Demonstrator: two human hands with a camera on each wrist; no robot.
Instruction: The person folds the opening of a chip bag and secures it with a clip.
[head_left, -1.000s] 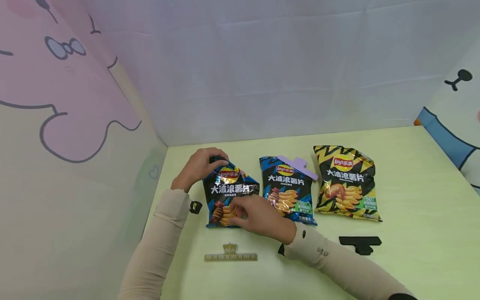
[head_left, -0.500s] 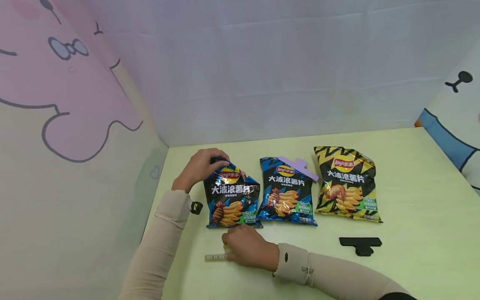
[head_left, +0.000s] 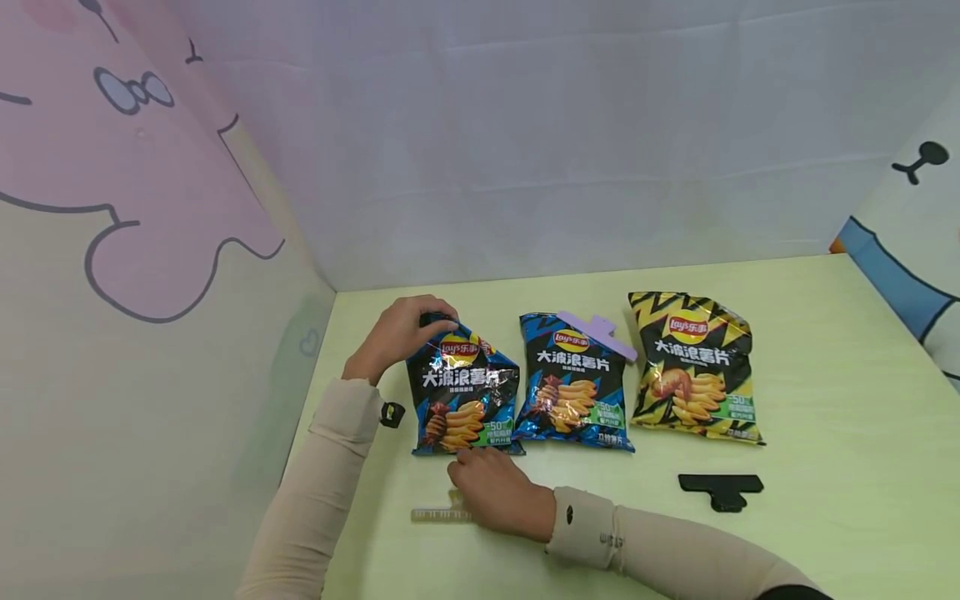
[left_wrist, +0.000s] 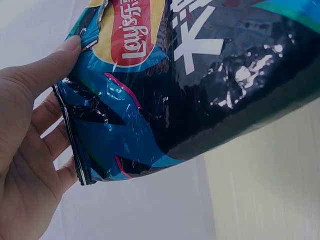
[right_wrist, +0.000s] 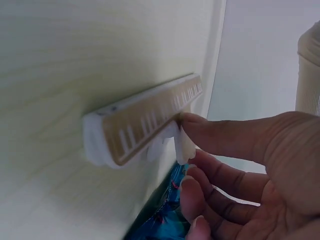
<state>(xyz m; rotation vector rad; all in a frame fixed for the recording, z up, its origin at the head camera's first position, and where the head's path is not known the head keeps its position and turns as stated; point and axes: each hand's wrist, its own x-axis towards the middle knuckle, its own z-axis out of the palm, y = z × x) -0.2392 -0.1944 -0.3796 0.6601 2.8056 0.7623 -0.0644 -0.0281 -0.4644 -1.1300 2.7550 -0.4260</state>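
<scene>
Gripping the leftmost bag (head_left: 461,379), left fingers (left_wrist: 47,111) could loosen, unfolding it; right fingers (right_wrist: 230,173) pinch the clip (right_wrist: 150,117) nearside of it.

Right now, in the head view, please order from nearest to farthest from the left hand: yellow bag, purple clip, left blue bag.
From the left hand:
1. Left blue bag, held at its top left corner.
2. Purple clip, to the right, on the middle blue bag.
3. Yellow bag, farthest right of the three bags.
</scene>
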